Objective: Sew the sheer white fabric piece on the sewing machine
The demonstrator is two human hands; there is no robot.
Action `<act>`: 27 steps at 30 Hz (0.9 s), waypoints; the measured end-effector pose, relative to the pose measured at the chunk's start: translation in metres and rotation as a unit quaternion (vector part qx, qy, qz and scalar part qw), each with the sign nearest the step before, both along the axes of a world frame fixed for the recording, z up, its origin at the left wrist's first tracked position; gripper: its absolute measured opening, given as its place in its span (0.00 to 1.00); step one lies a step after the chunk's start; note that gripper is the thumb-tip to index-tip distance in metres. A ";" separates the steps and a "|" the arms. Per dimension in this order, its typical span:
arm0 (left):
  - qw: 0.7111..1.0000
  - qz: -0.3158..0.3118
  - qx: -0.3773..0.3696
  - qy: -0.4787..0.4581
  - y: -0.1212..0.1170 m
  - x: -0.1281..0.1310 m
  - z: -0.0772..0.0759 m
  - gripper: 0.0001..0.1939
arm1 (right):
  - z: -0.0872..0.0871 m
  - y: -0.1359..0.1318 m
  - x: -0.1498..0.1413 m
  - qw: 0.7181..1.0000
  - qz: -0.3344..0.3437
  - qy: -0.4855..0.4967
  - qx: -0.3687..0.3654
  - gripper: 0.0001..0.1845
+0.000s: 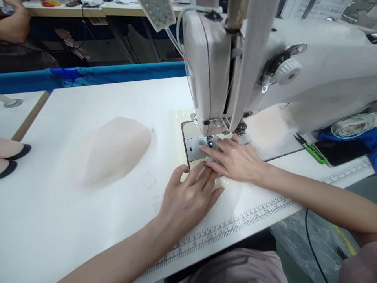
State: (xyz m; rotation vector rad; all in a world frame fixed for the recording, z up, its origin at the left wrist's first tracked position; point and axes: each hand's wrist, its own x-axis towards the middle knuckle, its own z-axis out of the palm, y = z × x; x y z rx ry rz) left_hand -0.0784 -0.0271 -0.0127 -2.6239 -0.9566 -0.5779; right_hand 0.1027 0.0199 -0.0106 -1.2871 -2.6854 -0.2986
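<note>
At the white sewing machine (206, 70), my right hand (240, 159) lies with fingers stretched out beside the presser foot (209, 141), the index fingertip on the metal needle plate (193, 148). My left hand (191, 192) rests just in front of the plate, fingers apart and bent, their tips close to my right thumb. A faint sheer layer seems to lie under the hands, but its edges are hard to make out. Left of the machine lies a sheer beige fabric piece (120, 151), flat on the white table (88, 228).
Pale fabric pieces (268, 125) lie under the machine arm. Green-handled thread snips (315, 151), a dark phone-like slab (343, 151) and a coiled white cable (353, 125) are at the right. A ruler strip (235, 226) runs along the front edge. Another person's arm (14, 23) shows upper left.
</note>
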 end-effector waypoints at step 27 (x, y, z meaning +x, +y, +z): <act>0.999 0.039 -0.021 -0.004 0.020 0.000 -0.003 0.17 | -0.007 0.000 0.031 0.993 0.040 0.009 0.109 0.16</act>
